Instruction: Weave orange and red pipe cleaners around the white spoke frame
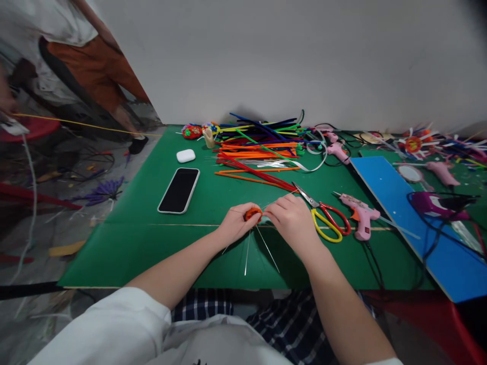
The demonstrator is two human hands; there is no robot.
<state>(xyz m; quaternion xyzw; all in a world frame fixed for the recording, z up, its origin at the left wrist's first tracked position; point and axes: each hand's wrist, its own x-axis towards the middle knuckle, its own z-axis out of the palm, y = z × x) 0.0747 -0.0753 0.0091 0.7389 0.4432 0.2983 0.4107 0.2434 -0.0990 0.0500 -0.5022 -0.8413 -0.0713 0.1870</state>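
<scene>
My left hand is closed around a small orange pipe-cleaner piece, just above the green tabletop. Thin pale wires stick out of the piece, some pointing down toward me. Close on its right side, my right hand has its fingers pinched together at the edge of the piece, by one of the wires; what lies between the fingertips is hidden. Scissors with red and yellow handles lie open beside my right hand. Beyond both hands is a heap of coloured pipe cleaners.
A phone and a white earbud case lie on the left. Pink glue guns, their cords and a blue board occupy the right. A wall rises behind the table; a person in orange shorts stands at far left.
</scene>
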